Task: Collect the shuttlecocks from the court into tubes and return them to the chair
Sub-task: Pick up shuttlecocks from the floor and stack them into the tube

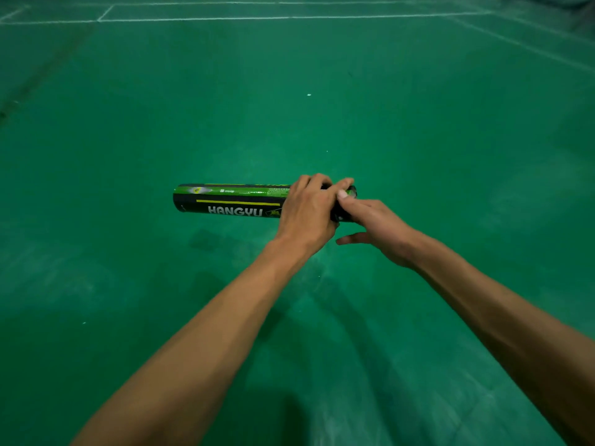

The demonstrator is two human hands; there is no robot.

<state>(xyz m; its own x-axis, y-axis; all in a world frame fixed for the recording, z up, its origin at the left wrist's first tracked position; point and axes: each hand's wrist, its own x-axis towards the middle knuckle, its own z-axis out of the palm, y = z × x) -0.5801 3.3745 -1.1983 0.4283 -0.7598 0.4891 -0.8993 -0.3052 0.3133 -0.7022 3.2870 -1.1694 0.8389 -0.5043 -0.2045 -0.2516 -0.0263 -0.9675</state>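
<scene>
A black and green shuttlecock tube point(231, 201) marked HANGYU is held level above the green court, its closed end pointing left. My left hand point(309, 210) grips the tube near its right end, fingers curled over the top. My right hand point(373, 226) is at the tube's right mouth, with the fingers against the opening and the thumb held out below. What the right fingers are touching is hidden behind my left hand. No loose shuttlecock shows on the floor near me.
Green court floor point(418, 140) spreads in all directions. White court lines point(257, 18) run across the far edge and down the right side. A tiny white speck point(309, 94) lies on the floor farther ahead.
</scene>
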